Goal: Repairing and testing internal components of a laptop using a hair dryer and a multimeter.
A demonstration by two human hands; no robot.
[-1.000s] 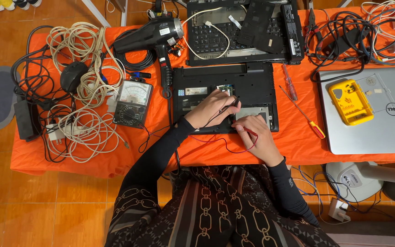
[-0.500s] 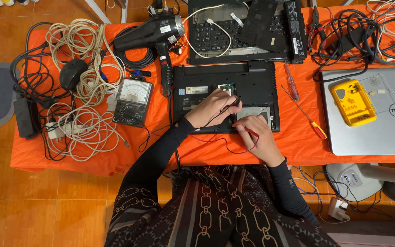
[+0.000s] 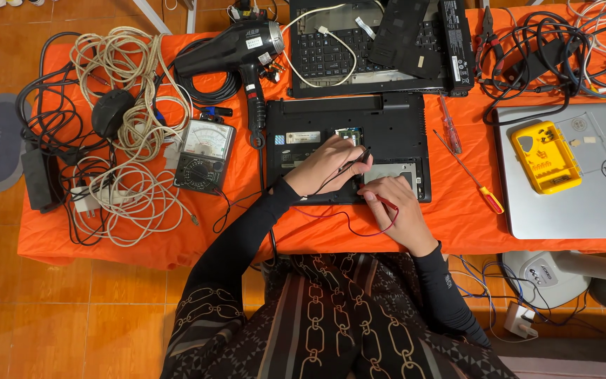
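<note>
A black laptop base lies upside down on the orange table cover, with an open bay in its underside. My left hand rests on the base and holds a thin black test probe pointed toward the bay. My right hand sits at the base's near edge, gripping a red test probe. Red and black leads trail from the probes toward an analog multimeter to the left.
A black hair dryer and tangled cables lie at left. A second opened laptop with keyboard sits behind. Right: two screwdrivers, a yellow bit case, a silver laptop, more black cables.
Both hands stay on the laptop base with the probes; only slight shifts of the view and fingers.
</note>
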